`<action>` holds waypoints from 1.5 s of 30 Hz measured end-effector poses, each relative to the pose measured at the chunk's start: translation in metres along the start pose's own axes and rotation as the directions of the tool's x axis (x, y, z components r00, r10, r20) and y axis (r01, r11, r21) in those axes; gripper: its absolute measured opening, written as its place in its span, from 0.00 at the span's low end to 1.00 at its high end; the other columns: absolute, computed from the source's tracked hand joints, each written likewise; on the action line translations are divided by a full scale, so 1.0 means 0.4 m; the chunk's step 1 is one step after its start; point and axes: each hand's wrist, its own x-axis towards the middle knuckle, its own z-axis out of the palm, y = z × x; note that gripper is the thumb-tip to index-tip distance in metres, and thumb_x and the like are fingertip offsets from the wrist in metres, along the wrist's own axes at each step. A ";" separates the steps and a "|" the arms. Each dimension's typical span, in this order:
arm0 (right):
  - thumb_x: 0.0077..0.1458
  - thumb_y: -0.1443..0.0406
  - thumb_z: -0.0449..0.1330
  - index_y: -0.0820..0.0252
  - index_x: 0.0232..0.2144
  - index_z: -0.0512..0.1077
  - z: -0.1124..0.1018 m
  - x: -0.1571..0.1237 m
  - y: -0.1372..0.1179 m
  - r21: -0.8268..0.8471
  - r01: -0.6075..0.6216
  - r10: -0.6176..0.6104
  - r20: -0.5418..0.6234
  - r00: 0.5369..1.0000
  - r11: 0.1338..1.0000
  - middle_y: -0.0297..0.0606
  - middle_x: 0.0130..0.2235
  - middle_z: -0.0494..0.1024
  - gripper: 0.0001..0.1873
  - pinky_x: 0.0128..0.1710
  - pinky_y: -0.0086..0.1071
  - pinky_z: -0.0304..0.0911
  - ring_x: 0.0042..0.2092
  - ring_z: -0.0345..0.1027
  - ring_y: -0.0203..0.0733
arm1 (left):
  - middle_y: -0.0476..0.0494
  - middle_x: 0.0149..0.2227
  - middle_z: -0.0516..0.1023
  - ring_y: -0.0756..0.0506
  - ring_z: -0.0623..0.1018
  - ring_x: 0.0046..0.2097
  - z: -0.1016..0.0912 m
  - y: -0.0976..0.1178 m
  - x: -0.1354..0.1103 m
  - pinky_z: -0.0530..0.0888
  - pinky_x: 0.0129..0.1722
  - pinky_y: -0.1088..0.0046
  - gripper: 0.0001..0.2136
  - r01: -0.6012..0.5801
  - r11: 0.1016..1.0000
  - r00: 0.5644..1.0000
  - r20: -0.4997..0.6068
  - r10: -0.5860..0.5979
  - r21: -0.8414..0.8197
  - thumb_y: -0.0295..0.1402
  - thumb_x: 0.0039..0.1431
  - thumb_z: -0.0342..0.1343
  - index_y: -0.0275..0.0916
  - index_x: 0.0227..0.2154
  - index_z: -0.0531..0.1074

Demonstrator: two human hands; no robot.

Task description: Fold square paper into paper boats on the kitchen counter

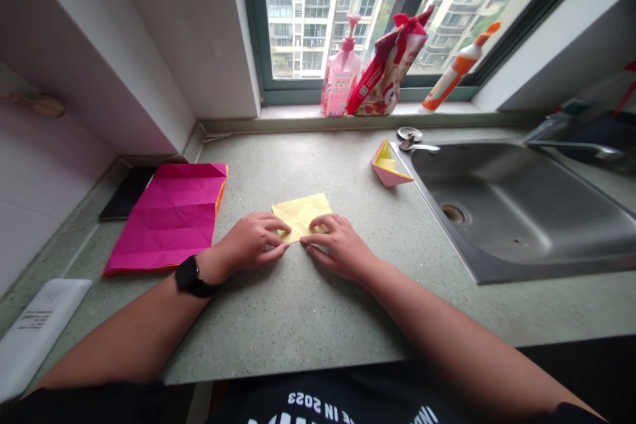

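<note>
A small folded yellow paper [301, 213] lies flat on the speckled green countertop [298, 305]. My left hand [253, 240], with a black watch on its wrist, has curled fingertips pressing on the paper's near left edge. My right hand [335, 244] pinches down on the near right edge, its fingers bent and close together. The fingertips of both hands almost meet at the paper's near corner.
A creased pink paper sheet [171, 215] lies to the left, beside a dark phone [126, 193]. A folded pink and yellow paper boat [388, 164] sits by the steel sink [517, 212]. Bottles and a red pouch [387, 66] stand on the sill. A white device [37, 331] lies near left.
</note>
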 end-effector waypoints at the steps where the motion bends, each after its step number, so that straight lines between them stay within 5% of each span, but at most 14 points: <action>1: 0.68 0.60 0.68 0.45 0.48 0.86 0.000 0.002 0.002 -0.003 -0.002 0.002 0.000 1.000 1.000 0.44 0.54 0.80 0.09 0.59 0.52 0.70 0.56 0.72 0.52 | 0.45 0.48 0.88 0.41 0.85 0.49 0.000 -0.001 0.000 0.80 0.56 0.56 0.14 -0.002 1.000 1.000 -0.006 0.002 0.014 0.35 0.73 0.59 0.45 0.31 0.86; 17: 0.68 0.57 0.69 0.40 0.57 0.84 0.019 0.023 -0.011 -0.076 0.045 -0.043 0.029 0.999 0.996 0.45 0.58 0.77 0.16 0.64 0.55 0.67 0.59 0.69 0.55 | 0.44 0.46 0.88 0.44 0.84 0.43 0.025 -0.004 0.006 0.79 0.48 0.64 0.16 0.040 0.998 0.996 -0.080 -0.036 0.054 0.35 0.75 0.56 0.44 0.34 0.87; 24: 0.70 0.60 0.67 0.44 0.52 0.85 -0.022 0.009 0.056 -0.020 0.027 -0.026 0.043 0.999 0.999 0.43 0.59 0.78 0.12 0.63 0.50 0.70 0.61 0.71 0.52 | 0.45 0.40 0.87 0.46 0.82 0.37 0.032 -0.001 0.028 0.76 0.41 0.67 0.18 0.065 0.998 0.992 -0.113 -0.061 0.028 0.36 0.76 0.55 0.43 0.32 0.87; 34: 0.70 0.58 0.66 0.45 0.44 0.88 -0.102 -0.006 0.173 -0.019 -0.153 0.154 0.084 0.985 0.988 0.43 0.57 0.81 0.09 0.62 0.50 0.71 0.58 0.75 0.52 | 0.45 0.36 0.85 0.45 0.80 0.36 0.035 -0.001 0.035 0.72 0.38 0.67 0.20 0.057 0.996 0.996 -0.076 -0.051 0.074 0.36 0.77 0.53 0.40 0.30 0.84; 45: 0.72 0.60 0.64 0.46 0.49 0.87 -0.107 -0.004 0.128 -0.036 -0.043 0.047 0.114 0.992 0.998 0.42 0.56 0.82 0.11 0.59 0.46 0.71 0.56 0.75 0.50 | 0.41 0.41 0.83 0.42 0.80 0.43 0.041 0.022 0.045 0.76 0.43 0.65 0.13 0.064 0.996 0.998 0.007 -0.065 0.068 0.34 0.76 0.52 0.39 0.39 0.81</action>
